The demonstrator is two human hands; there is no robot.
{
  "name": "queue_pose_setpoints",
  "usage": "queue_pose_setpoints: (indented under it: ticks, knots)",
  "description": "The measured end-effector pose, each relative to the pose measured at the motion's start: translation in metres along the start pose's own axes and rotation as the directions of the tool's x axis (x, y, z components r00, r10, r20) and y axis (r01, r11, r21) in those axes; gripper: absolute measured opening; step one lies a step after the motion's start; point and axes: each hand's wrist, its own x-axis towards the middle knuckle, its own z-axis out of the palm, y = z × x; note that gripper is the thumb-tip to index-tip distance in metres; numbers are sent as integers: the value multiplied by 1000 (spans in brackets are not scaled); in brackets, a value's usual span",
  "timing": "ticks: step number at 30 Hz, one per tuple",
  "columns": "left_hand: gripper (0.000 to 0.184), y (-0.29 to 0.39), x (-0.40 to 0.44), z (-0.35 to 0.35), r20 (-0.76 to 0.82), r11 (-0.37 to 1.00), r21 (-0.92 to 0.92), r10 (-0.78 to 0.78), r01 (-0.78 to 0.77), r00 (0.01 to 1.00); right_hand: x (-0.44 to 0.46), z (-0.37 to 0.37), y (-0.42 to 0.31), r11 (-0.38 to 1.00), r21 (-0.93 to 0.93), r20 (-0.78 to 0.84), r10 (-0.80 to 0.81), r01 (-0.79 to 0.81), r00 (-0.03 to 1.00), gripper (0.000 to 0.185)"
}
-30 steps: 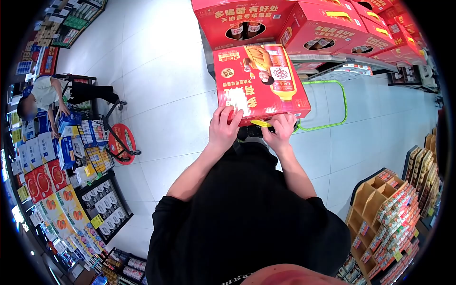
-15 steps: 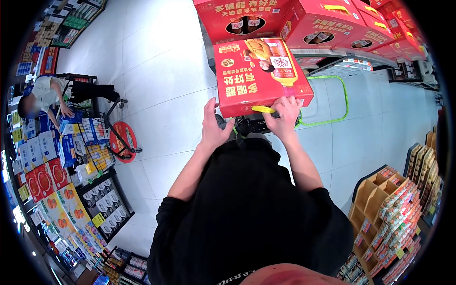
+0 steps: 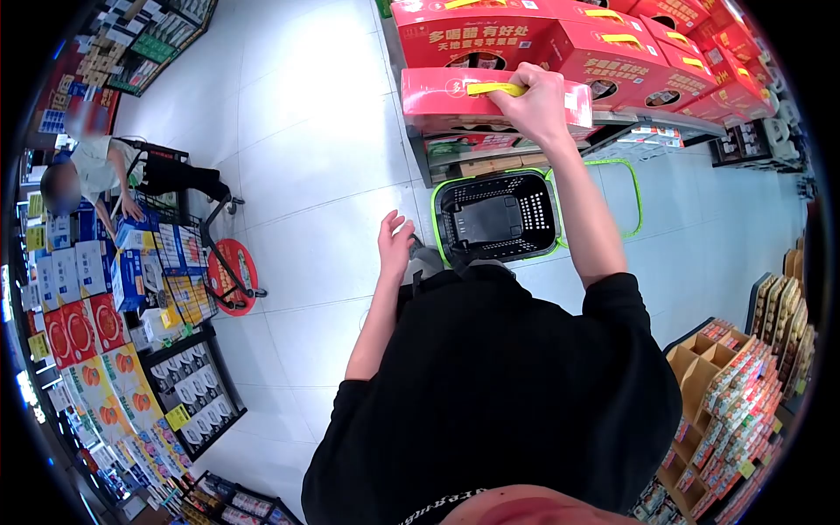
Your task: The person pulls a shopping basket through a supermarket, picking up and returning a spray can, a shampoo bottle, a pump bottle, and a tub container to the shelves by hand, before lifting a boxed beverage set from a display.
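My right hand (image 3: 537,103) is closed around the yellow handle (image 3: 481,88) of a red drink gift box (image 3: 430,103). The box hangs upright in front of the stacked red boxes, its narrow top towards me. My left hand (image 3: 395,243) is off the box, low by my body, fingers loosely apart and holding nothing. A black shopping basket (image 3: 446,214) with green trim stands on the floor between my arms; no goods show inside it.
Similar red boxes (image 3: 604,63) with yellow handles fill the shelf ahead. At left, a person (image 3: 114,166) leans over a shopping cart (image 3: 188,262) beside stacked cartons. A wooden display rack (image 3: 700,363) stands at lower right. Pale tiled floor (image 3: 306,157) lies between.
The box has tipped from lying with its printed face up to hanging upright, further forward. My left hand has let go and drawn back. The basket beneath has come into view.
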Motion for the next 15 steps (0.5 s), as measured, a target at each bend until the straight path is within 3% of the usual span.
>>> queue_pose_setpoints:
  ticks: [3,6,9,10,12,13,15]
  knots:
    - [57,0,7,-14,59,932,-287,-216,224,975,2,-12,-15,998,40,46,54,-56,997,31]
    - [62,-10,27,-10,198,823,-444,-297,355,934,-7,-38,-37,978,141,148,131,-152,980,30]
    - [68,-5,43,19,329,592,-651,-343,474,880,-22,-61,-57,917,300,263,187,-265,946,36]
    - [69,-9,51,31,413,634,-670,-113,386,904,-25,-67,-64,886,356,302,191,-297,934,37]
    - [65,-13,53,55,502,538,-740,43,404,864,-29,-68,-65,807,475,361,185,-351,914,35]
    - [60,17,41,68,537,406,-766,-23,499,843,-31,-62,-59,777,524,365,164,-348,916,34]
    - [65,35,17,69,528,397,-771,-38,498,848,-29,-51,-56,774,461,403,254,-435,879,32]
